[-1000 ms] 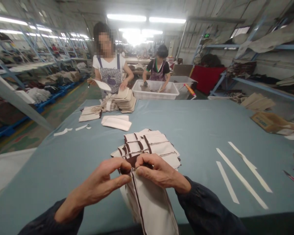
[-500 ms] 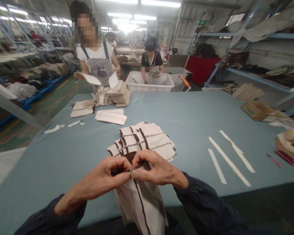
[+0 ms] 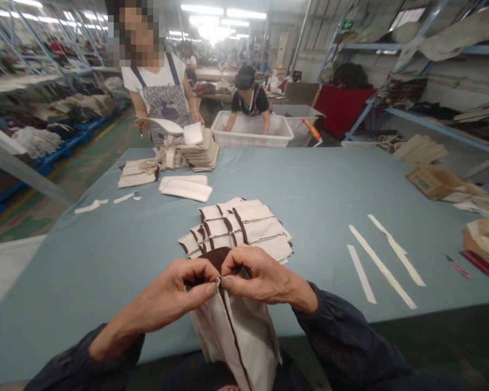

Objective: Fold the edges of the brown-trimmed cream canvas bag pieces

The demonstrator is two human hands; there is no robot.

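Observation:
A cream fabric piece (image 3: 248, 331) with dark brown edging hangs over the near table edge toward my lap. Its upper rim is pinched between thumb and fingers of my left hand (image 3: 183, 288), at a seam with a dark line running down. Close beside, fingertips nearly touching, my right hand (image 3: 264, 277) pinches the same rim. Brown lining shows behind my fingers. Just beyond lies a fanned pile of similar cream pieces (image 3: 264, 222) with brown edges. What sits exactly between the fingertips is too small to make out.
Pale strips (image 3: 383, 266), a dark red tool (image 3: 478, 262) and a cardboard box (image 3: 432, 182) lie on the blue-green table (image 3: 309, 190) at right. White panels (image 3: 185, 189) and a stack of cream pieces (image 3: 199, 152) lie at left. Two people stand beyond, one at a white bin (image 3: 252, 138).
My hands keep pinching the rim, with the fingertips shifted slightly. The far person now leans lower with both arms in the bin. The person at left has lowered a white panel toward the stack.

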